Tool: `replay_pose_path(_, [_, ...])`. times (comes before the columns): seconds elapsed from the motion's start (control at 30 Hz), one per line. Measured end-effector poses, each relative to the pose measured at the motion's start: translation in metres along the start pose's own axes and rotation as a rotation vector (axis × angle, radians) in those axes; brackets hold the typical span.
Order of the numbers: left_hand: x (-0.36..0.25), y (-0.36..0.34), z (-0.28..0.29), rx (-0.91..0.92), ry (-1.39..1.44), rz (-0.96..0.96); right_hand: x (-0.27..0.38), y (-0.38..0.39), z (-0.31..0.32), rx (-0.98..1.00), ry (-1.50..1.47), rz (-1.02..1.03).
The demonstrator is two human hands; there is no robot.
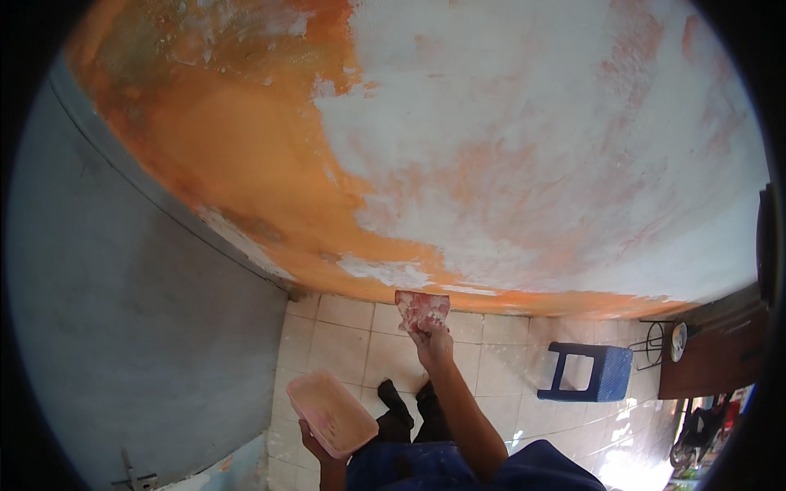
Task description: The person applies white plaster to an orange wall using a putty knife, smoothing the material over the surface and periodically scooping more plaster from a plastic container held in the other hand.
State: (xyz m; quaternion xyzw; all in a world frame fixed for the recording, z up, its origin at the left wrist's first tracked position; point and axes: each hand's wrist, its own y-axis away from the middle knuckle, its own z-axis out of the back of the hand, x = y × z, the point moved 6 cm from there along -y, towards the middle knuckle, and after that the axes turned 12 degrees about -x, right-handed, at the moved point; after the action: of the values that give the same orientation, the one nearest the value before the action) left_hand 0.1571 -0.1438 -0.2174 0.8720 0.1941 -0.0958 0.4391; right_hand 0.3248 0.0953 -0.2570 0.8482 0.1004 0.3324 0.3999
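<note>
My right hand (434, 345) is stretched forward, fingers closed round a wide putty knife (423, 309). Its reddish blade is smeared with white, and its far edge is at the lower part of the wall; whether it touches cannot be made out. Low on the left, my left hand (309, 442) grips a pink rectangular tub (308, 416) by its side, tilted, with pale material and reddish marks inside. Ahead, the wall shows orange paint (246, 139) on the left and along the bottom, and a white, patchy coat (491, 106) over the rest.
A grey wall (164, 270) closes in on the left. To the right, a blue plastic stool (610, 373) stands on the tiled floor (337, 348). Beyond it are a thin metal stand (649, 345) and brown wooden furniture (708, 360). My feet (395, 401) are below my arms.
</note>
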Motion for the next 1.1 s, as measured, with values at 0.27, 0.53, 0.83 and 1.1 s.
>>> replay_pose_path(0.27, [0.001, -0.006, -0.008, 0.082, 0.008, 0.033, 0.078, -0.049, -0.102, 0.245, -0.174, 0.119])
replay_pose_path(0.53, [0.000, -0.005, -0.019, 0.122, -0.019, 0.050, 0.057, 0.064, -0.062, 0.218, -0.123, 0.077])
replay_pose_path(0.83, [0.020, -0.015, -0.031, 0.178, -0.016, 0.135, 0.045, -0.059, -0.077, 0.788, -0.288, 0.134])
replay_pose_path(1.1, [0.001, 0.001, -0.042, 0.203, 0.005, 0.041, 0.016, 0.101, -0.026, 0.335, 0.059, -0.055])
